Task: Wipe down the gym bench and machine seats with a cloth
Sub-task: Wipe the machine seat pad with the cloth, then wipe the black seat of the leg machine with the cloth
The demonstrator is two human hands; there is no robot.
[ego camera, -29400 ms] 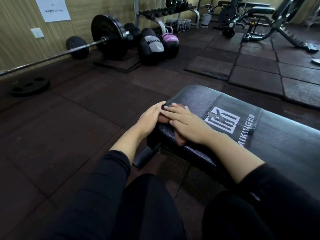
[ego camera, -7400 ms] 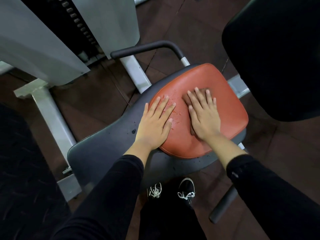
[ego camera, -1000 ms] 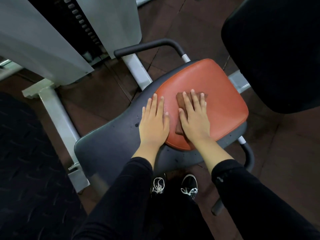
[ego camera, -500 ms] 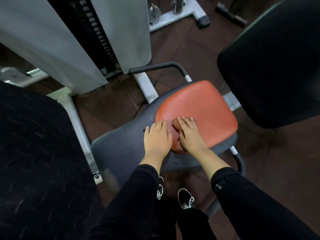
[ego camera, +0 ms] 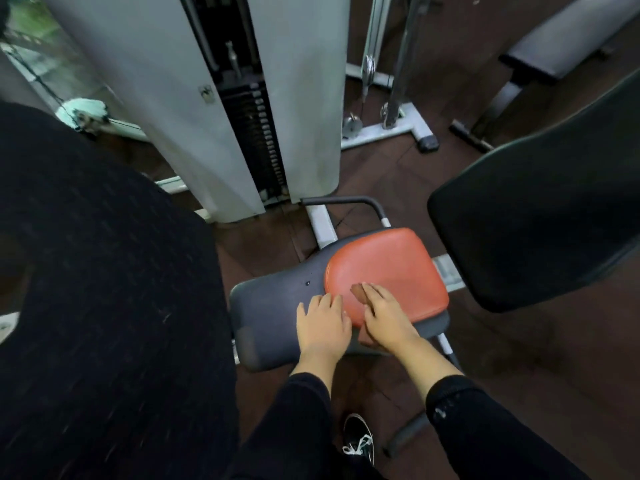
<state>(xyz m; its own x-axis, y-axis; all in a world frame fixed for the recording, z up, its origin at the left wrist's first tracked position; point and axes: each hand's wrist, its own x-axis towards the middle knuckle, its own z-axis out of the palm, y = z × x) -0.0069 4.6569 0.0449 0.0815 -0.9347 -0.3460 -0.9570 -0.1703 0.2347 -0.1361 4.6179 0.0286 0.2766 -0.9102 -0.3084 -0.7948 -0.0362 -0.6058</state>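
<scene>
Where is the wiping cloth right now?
The brown cloth lies on the orange seat pad, near its front left edge, mostly under the right hand.

dim, flat indoor light, brightest on the pale weight tower in the upper middle of the frame. the dark pad at left is smeared with motion blur. wide-angle bending curves the frame edges; soft focus overall.

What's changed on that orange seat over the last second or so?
The right hand has dragged the brown cloth from the middle of the orange seat to its near edge. The left hand slid back with it, flat on the grey plate. Both hands stay flat; the cloth stays under the right one.
</scene>
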